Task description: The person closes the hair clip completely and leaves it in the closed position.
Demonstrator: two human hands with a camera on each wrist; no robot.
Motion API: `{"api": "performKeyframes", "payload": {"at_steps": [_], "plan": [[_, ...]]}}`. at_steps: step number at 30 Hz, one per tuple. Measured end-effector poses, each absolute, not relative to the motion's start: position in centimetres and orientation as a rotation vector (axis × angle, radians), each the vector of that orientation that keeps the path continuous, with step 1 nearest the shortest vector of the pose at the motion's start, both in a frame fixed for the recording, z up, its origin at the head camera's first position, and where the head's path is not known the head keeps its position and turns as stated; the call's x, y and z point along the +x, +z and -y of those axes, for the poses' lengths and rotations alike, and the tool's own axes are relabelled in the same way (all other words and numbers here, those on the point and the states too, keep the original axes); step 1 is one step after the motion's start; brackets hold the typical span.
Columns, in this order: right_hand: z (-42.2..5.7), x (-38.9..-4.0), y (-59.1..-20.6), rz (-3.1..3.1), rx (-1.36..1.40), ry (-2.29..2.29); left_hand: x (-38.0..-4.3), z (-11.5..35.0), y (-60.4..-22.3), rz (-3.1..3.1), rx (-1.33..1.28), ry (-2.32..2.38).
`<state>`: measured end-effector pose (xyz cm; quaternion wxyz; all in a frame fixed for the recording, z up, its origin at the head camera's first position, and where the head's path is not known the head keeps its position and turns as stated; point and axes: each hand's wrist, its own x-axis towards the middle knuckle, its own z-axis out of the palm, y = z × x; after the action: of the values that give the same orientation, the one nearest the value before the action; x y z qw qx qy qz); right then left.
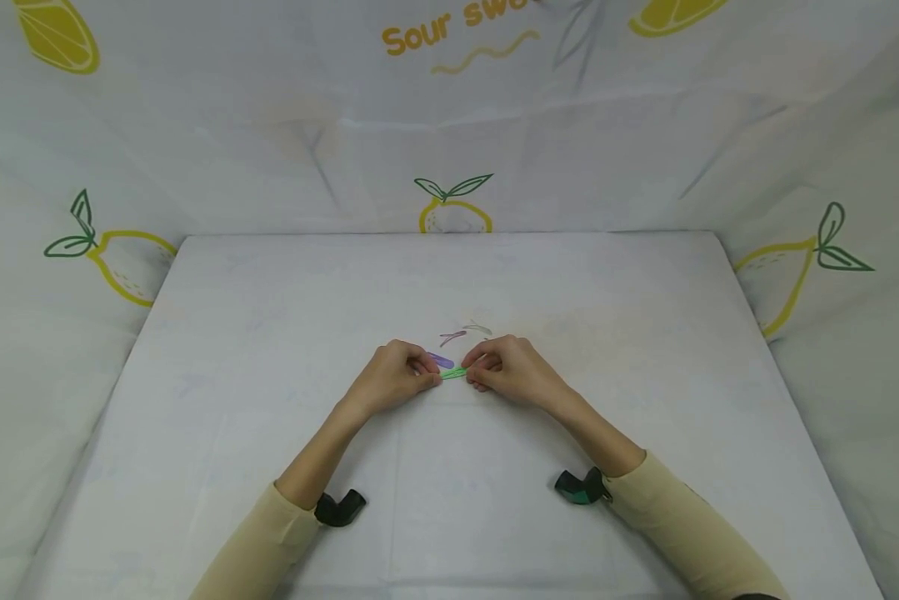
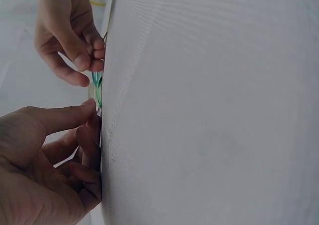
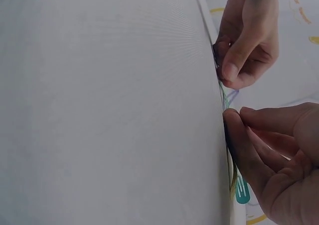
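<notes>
My left hand [image 1: 398, 377] and right hand [image 1: 515, 371] meet low over the middle of the white table. Between their fingertips runs a slim bright green banded strip [image 1: 453, 373], pinched at its left end by the left hand and at its right end by the right. Its exact kind cannot be told. In the left wrist view the green strip [image 2: 98, 89] shows as thin loops between the hands. Just behind the left fingertips lies a flat purple clip-like piece [image 1: 442, 361], partly hidden by that hand.
Beyond the hands lie a thin dark red forked piece [image 1: 453, 336] and a pale greyish one [image 1: 479, 328]. A teal slotted piece [image 3: 242, 190] shows past the right hand in the right wrist view. White lemon-printed cloth [image 1: 449, 150] hangs behind the table [image 1: 307, 292].
</notes>
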<state>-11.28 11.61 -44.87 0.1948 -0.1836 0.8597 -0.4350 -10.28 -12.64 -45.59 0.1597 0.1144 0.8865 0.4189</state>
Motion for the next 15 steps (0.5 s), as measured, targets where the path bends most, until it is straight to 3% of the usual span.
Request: {"api": "performKeyframes", "payload": {"at_steps": [15], "plan": [[-12.03,-11.28,-44.74,-2.416,-0.527,-1.256,-10.24,12.67,-45.48,-2.527,0.326,1.195]]}}
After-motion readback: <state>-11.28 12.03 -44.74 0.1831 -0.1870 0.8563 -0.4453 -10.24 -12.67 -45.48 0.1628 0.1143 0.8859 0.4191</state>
